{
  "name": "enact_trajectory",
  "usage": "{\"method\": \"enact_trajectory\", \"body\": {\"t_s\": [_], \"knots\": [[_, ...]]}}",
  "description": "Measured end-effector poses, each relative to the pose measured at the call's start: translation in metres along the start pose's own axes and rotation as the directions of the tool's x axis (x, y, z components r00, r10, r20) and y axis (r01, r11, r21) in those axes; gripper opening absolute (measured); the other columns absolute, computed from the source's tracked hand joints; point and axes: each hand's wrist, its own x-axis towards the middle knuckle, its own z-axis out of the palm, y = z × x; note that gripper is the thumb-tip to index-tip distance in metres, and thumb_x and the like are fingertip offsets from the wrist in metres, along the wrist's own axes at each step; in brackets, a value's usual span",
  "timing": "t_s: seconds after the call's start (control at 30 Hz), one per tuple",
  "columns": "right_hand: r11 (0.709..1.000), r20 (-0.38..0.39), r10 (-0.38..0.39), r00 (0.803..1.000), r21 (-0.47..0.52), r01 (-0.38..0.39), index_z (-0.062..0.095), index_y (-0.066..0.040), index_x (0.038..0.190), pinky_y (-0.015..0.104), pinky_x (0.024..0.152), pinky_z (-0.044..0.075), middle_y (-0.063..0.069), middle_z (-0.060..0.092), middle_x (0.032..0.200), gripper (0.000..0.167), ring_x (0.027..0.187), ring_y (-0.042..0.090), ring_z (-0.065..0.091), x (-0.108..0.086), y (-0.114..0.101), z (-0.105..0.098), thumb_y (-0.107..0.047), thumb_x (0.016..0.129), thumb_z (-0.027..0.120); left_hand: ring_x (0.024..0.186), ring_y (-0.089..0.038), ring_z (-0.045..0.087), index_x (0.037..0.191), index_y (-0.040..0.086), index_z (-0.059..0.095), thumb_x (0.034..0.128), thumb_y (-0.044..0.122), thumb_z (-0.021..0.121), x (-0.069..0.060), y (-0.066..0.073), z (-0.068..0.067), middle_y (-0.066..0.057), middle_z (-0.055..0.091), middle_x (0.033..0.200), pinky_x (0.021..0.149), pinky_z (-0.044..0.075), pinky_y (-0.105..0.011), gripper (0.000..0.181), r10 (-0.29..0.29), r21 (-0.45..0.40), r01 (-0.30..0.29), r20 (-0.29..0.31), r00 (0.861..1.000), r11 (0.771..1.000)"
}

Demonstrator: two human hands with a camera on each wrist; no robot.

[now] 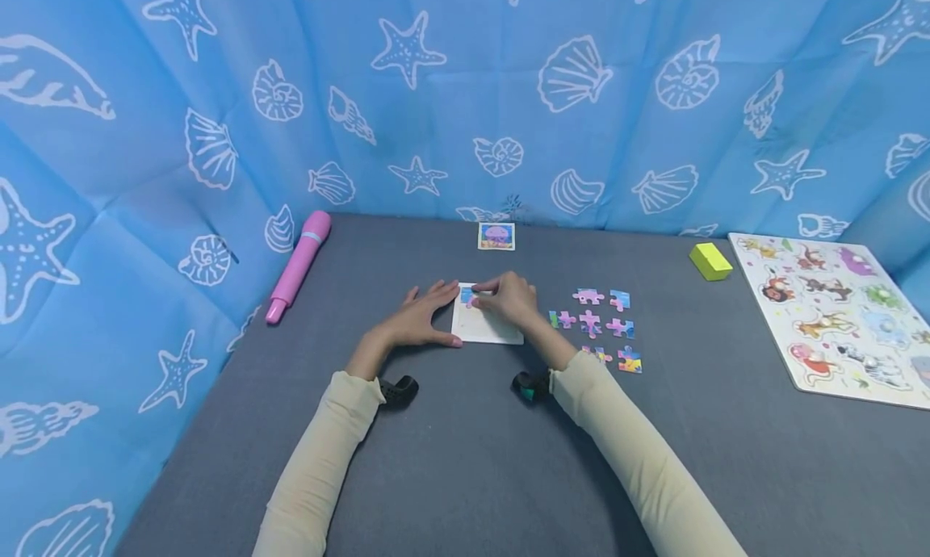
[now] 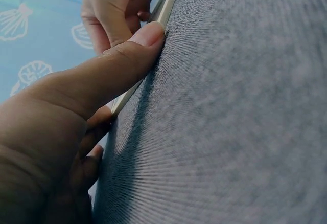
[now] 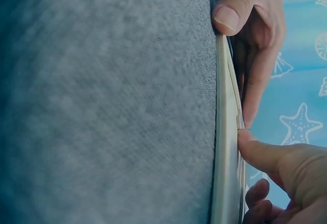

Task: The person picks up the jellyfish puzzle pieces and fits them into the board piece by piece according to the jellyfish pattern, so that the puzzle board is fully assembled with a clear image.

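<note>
A small white puzzle tray (image 1: pixel 488 329) lies flat on the grey table. My left hand (image 1: pixel 416 318) is spread along the tray's left side, its thumb (image 2: pixel 148 35) against the near corner and its fingertips by the far one. At the tray's upper left corner my right hand (image 1: pixel 511 300) pinches a blue and pink jigsaw piece (image 1: pixel 466 295) between thumb and forefinger; the hand partly covers it. In the right wrist view the thumb (image 3: pixel 250 144) touches down at the tray's surface. Several loose jigsaw pieces (image 1: pixel 590 324) are spread to the tray's right.
A square picture card (image 1: pixel 496 236) with a pink jellyfish lies behind the tray. Farther left is a pink wand-shaped object (image 1: pixel 298 268). A yellow block (image 1: pixel 710 261) and a wooden animal puzzle board (image 1: pixel 828 331) lie at right. A blue shell-print curtain (image 1: pixel 450 105) hangs behind the table.
</note>
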Motion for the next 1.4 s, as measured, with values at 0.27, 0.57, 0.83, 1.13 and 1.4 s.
{"method": "enact_trajectory", "body": {"t_s": [0.27,0.57,0.83,1.13,1.4], "knots": [[0.999,-0.011,-0.007,1.000,0.044,0.008,0.071,-0.019,0.107,0.029,0.064,0.030,0.004,0.064,0.072,0.030,0.060,0.015,0.043,-0.004,0.010,-0.012,-0.032,0.080,0.071,0.144,-0.021,0.003,0.148,0.017,0.017,0.0756,0.051,0.069,0.007,0.003,0.004,0.002,0.011,0.156,0.112,-0.005,-0.054,0.095,0.011,0.008,-0.011,0.031,0.999,1.000],[0.989,0.014,-0.142,0.990,0.046,0.141,0.064,-0.003,0.116,0.026,0.053,0.033,0.004,0.043,0.066,0.035,0.059,0.016,0.037,-0.020,0.058,-0.083,-0.018,0.084,0.067,0.144,-0.026,0.003,0.148,0.018,0.017,0.0723,0.049,0.073,0.007,0.007,0.001,-0.006,0.006,0.156,0.111,-0.006,-0.057,0.099,0.008,-0.033,-0.007,0.032,0.999,0.999],[0.994,-0.011,-0.105,0.994,0.005,0.105,0.063,0.000,0.115,0.026,0.058,0.035,0.010,0.047,0.072,0.036,0.065,0.016,0.042,-0.035,0.121,-0.123,-0.011,0.082,0.068,0.144,-0.027,0.000,0.148,0.017,0.017,0.0724,0.049,0.072,0.007,0.007,-0.004,-0.008,0.003,0.156,0.110,-0.009,-0.058,0.099,-0.033,0.017,0.032,0.069,0.997,0.999],[0.999,0.072,-0.024,0.997,0.043,0.021,0.062,-0.005,0.120,0.028,0.064,0.034,0.016,0.060,0.092,0.039,0.072,0.019,0.042,-0.032,0.139,-0.126,-0.016,0.083,0.067,0.144,-0.028,-0.001,0.148,0.017,0.017,0.0733,0.049,0.072,0.006,0.007,-0.005,-0.008,0.003,0.156,0.109,-0.009,-0.058,0.098,-0.038,0.045,0.035,0.069,0.997,0.998],[0.995,0.082,0.052,0.995,0.076,-0.058,0.062,-0.005,0.118,0.033,0.079,0.038,0.026,0.057,0.119,0.040,0.093,0.025,0.049,-0.032,0.145,-0.120,-0.016,0.081,0.070,0.144,-0.027,-0.001,0.148,0.017,0.018,0.0715,0.049,0.073,0.008,0.008,-0.001,-0.007,0.004,0.156,0.109,-0.010,-0.059,0.100,-0.031,0.033,0.029,0.066,0.997,0.999]]}}
